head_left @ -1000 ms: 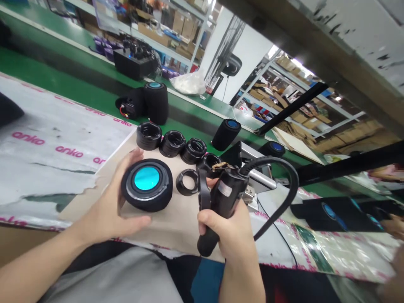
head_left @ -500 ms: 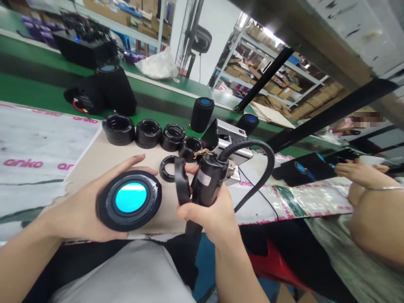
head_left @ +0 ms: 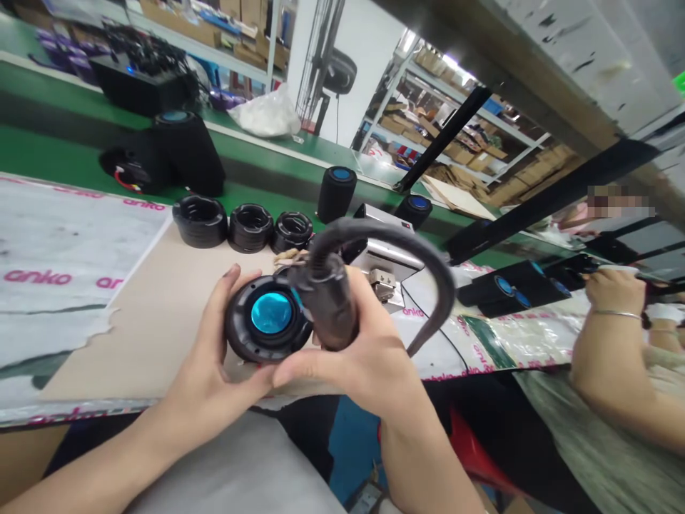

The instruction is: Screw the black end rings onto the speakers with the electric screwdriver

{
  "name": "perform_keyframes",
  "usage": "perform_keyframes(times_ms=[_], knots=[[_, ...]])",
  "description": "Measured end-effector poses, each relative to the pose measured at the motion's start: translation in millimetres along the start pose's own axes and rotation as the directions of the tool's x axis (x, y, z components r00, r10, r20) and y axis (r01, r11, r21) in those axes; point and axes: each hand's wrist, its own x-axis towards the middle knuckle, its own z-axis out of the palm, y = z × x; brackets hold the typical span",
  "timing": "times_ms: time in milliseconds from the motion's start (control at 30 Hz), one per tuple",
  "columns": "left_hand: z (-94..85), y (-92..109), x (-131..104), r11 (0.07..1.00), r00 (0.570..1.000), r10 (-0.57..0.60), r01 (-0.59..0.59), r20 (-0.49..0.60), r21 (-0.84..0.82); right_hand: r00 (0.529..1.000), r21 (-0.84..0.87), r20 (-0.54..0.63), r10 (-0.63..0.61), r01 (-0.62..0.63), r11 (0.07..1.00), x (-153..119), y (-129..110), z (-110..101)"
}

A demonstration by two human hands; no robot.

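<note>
My left hand [head_left: 214,364] is wrapped round a round black speaker [head_left: 272,313], whose shiny blue disc faces up. A black plastic ring [head_left: 251,348] now sits around that disc on the speaker's end. My right hand [head_left: 369,350] grips a black electric screwdriver [head_left: 332,307] with a thick curved cable [head_left: 442,285], and its thumb reaches to the near edge of the ring. The screwdriver's tip is hidden. Just beyond the hands, stacks of black rings [head_left: 251,227] stand in a row on a beige board [head_left: 144,321].
Behind stands a silver box-shaped device [head_left: 385,253]. Black speakers [head_left: 337,194] stand on the green belt [head_left: 257,168]. A plastic bag [head_left: 267,113] lies farther back. At right, a co-worker's arm [head_left: 615,335] is near several lying speakers [head_left: 503,289].
The ring that my right hand held beside the screwdriver is now on the speaker. My left hand has brought the speaker to the right, and both hands have come together.
</note>
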Motion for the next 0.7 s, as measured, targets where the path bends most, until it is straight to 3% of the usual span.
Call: perform_keyframes(times_ms=[167, 300, 467, 700], knots=[[-1.8, 4, 4, 0.996, 0.995, -0.084, 0.085, -0.046, 0.023, 0.999, 0.175, 0.030, 0.022, -0.027, 0.984, -3, 14, -2], [-4.1, 7, 6, 0.983, 0.981, -0.184, 0.185, -0.052, -0.001, 0.999, 0.271, -0.011, 0.049, -0.044, 0.962, -2, 9, 3], [-6.8, 7, 8, 0.986, 0.986, -0.165, 0.166, -0.027, 0.028, 0.997, 0.190, -0.061, 0.043, -0.030, 0.981, 7, -6, 3], [-7.4, -4, 7, 0.993, 0.990, -0.114, 0.117, -0.081, 0.032, 0.998, 0.046, 0.064, -0.008, 0.005, 0.999, 11, 8, -5]])
